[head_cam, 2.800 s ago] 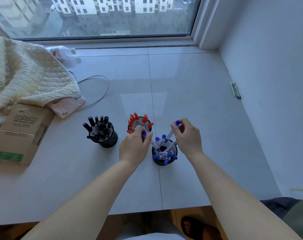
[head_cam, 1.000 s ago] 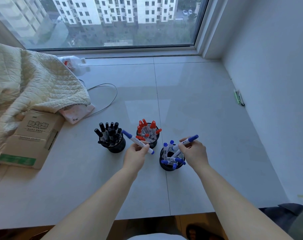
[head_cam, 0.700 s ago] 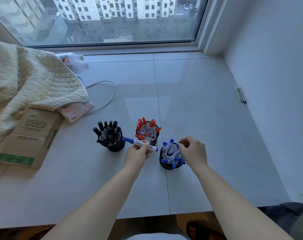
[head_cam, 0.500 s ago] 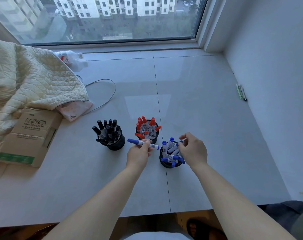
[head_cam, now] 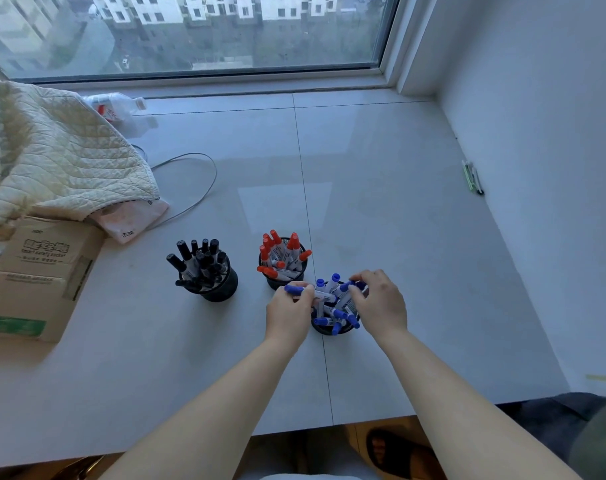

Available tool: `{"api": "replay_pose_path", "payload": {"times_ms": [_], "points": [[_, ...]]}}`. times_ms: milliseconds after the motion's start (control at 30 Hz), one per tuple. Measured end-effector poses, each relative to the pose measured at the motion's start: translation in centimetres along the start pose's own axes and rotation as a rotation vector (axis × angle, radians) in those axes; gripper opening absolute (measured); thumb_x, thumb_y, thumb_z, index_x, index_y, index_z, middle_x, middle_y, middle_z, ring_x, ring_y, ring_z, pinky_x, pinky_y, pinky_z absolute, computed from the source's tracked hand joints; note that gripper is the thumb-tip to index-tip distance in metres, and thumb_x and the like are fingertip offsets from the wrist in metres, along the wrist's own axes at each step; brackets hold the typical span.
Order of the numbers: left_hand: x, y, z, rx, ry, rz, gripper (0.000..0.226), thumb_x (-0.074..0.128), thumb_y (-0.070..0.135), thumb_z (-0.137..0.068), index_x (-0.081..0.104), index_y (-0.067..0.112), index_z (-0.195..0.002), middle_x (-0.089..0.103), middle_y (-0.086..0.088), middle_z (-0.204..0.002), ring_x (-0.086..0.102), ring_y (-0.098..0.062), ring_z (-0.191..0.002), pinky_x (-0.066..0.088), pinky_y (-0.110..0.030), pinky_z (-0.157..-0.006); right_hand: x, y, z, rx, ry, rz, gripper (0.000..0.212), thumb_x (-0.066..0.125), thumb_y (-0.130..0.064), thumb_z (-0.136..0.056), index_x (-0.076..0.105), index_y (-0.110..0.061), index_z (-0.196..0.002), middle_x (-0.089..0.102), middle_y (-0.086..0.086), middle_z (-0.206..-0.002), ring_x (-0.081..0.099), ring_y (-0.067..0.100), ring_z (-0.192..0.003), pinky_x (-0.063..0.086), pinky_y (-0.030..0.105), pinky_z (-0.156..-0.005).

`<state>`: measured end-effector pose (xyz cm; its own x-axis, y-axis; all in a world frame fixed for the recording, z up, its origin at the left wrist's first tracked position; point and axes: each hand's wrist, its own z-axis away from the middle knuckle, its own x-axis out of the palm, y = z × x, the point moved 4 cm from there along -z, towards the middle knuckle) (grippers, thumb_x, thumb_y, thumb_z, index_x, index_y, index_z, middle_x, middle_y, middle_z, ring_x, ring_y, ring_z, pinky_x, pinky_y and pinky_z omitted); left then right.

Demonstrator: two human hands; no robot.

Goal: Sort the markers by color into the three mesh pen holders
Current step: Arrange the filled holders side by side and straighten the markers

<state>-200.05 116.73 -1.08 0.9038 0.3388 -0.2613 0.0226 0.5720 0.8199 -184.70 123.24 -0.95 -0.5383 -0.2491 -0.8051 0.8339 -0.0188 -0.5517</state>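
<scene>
Three black mesh holders stand on the grey sill. The left holder [head_cam: 222, 289] is full of black markers, the middle holder [head_cam: 277, 282] carries red ones, and the right holder [head_cam: 329, 330] has blue ones. My left hand [head_cam: 287, 315] grips a blue-capped marker [head_cam: 308, 292] lying almost flat, its tip reaching over the blue holder's rim. My right hand [head_cam: 381, 303] sits over the right side of the same holder, fingers pinched on another blue marker [head_cam: 346, 287] among those in it.
A cream quilted blanket [head_cam: 45, 161] lies over a cardboard box [head_cam: 35, 271] at the left. A plastic bottle [head_cam: 114, 107] and a grey cable [head_cam: 197, 188] are behind it. Green pens [head_cam: 471, 176] lie by the right wall. The sill's front edge runs near my forearms.
My left hand carried its blue marker rightward and down to the blue holder's rim. My right hand lowered its marker into the holder and stayed on it.
</scene>
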Motion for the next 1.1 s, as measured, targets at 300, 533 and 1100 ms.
{"api": "replay_pose_path", "payload": {"times_ms": [300,533,1100], "points": [[0.3,0.6,-0.3,0.119,0.086,-0.259,0.010,0.065,0.024,-0.083,0.055,0.026,-0.083,0.061,0.008,-0.078,0.057,0.000,-0.069,0.035,-0.007,-0.049,0.0,0.5,0.2,-0.003,-0.005,-0.089,0.014,0.057,-0.018,-0.088,0.066,-0.016,-0.099,0.057,0.001,-0.094,0.050,0.011,-0.070,0.037,0.022,-0.066],[1.4,-0.2,-0.2,0.129,-0.002,-0.398,0.013,0.056,0.031,-0.090,0.060,0.022,-0.081,0.063,0.002,-0.080,0.059,-0.011,-0.069,0.041,-0.018,-0.053,0.3,0.6,0.6,0.007,-0.013,-0.116,0.013,0.058,-0.018,-0.087,0.065,-0.014,-0.097,0.051,-0.003,-0.086,0.049,0.013,-0.071,0.036,0.022,-0.066],[0.8,-0.6,-0.6,0.209,0.084,-0.541,0.012,0.050,0.026,-0.093,0.061,0.022,-0.094,0.059,0.006,-0.094,0.054,-0.014,-0.081,0.047,-0.029,-0.068,0.4,0.9,0.4,0.048,-0.041,-0.062,0.010,0.056,-0.019,-0.087,0.061,-0.014,-0.094,0.056,0.000,-0.089,0.050,0.015,-0.074,0.037,0.024,-0.063]]}}
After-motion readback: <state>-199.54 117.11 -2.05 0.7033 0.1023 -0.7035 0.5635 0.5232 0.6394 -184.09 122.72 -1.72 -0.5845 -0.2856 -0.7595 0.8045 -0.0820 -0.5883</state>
